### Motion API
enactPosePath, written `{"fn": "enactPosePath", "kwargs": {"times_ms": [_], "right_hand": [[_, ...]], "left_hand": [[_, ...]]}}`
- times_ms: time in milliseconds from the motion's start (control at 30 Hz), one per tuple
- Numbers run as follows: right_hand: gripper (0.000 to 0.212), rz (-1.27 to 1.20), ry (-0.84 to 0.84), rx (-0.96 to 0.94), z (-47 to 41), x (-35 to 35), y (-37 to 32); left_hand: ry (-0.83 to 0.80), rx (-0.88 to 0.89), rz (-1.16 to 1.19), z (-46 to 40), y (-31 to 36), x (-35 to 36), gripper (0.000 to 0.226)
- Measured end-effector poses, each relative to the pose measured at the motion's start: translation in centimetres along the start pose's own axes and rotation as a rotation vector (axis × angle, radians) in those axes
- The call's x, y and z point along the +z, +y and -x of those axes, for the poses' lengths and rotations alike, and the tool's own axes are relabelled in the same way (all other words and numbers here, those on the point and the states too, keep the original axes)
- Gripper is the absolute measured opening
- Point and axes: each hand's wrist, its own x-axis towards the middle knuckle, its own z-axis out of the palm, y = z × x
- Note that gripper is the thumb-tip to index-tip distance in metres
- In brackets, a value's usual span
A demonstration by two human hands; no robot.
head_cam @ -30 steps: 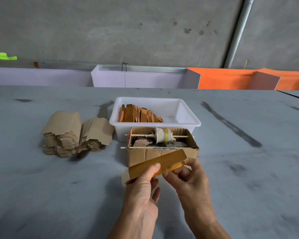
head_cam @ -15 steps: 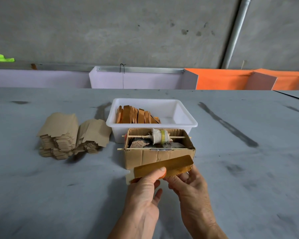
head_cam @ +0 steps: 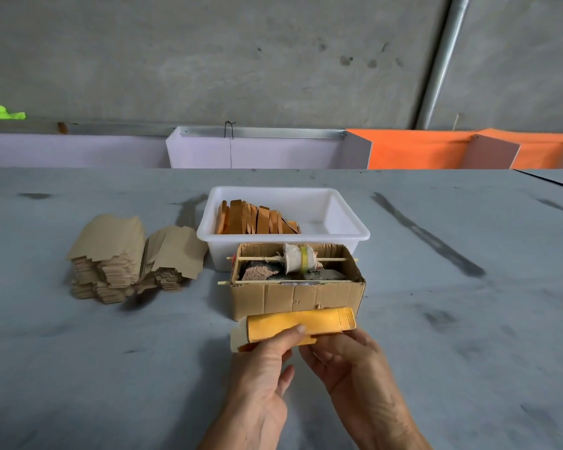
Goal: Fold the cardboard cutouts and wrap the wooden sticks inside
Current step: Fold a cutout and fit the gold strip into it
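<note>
A folded yellow-brown cardboard cutout [head_cam: 309,322] lies crosswise just in front of the small cardboard box [head_cam: 293,295]. My left hand [head_cam: 260,375] pinches it, thumb on its top face near the middle. My right hand [head_cam: 348,362] holds its right part from underneath, fingers curled under it. Whether a wooden stick is inside the fold is hidden. Several orange-brown wrapped pieces [head_cam: 255,219] stand on edge in the white plastic tub [head_cam: 348,233]. Two stacks of flat tan cutouts [head_cam: 124,254] sit at the left.
The small cardboard box holds a cloth-wound spool [head_cam: 298,258] on a thin skewer, with a second skewer across its front and rags below. Everything rests on a grey stained table [head_cam: 452,319]. White and orange panels [head_cam: 413,151] stand along the far edge below a concrete wall.
The cutout has tipped from slanted to nearly level and dropped lower in front of the box. Both hands have stayed on it, shifting slightly with it.
</note>
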Motion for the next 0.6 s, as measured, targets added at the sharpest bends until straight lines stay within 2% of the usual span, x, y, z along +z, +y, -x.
{"fn": "enactPosePath", "kwargs": {"times_ms": [67,200,333,433,533,600], "right_hand": [[0.018,-0.03,0.078,0.028,-0.1,0.2,0.2],[0.033,-0.015,0.224,0.04,-0.4,0.5,0.3],[0.026,0.095,0.318,-0.049,-0.6,0.4,0.2],[0.027,0.117,0.296,-0.078,-0.7,0.6,0.1],[0.031,0.033,0.187,0.004,-0.4,0.5,-0.3],[0.028,0.094,0.168,0.059,-0.2,0.4,-0.3]], "left_hand": [[-0.03,-0.003,-0.023,0.2,-0.1,-0.1,0.044],[-0.107,0.008,-0.073,0.6,0.2,-0.4,0.041],[-0.117,0.069,-0.097,0.9,-0.1,-0.9,0.028],[-0.092,0.082,-0.05,1.1,-0.2,-0.5,0.018],[-0.073,0.101,0.01,1.0,0.1,-0.1,0.017],[-0.085,0.116,0.015,1.0,0.2,0.0,0.015]]}}
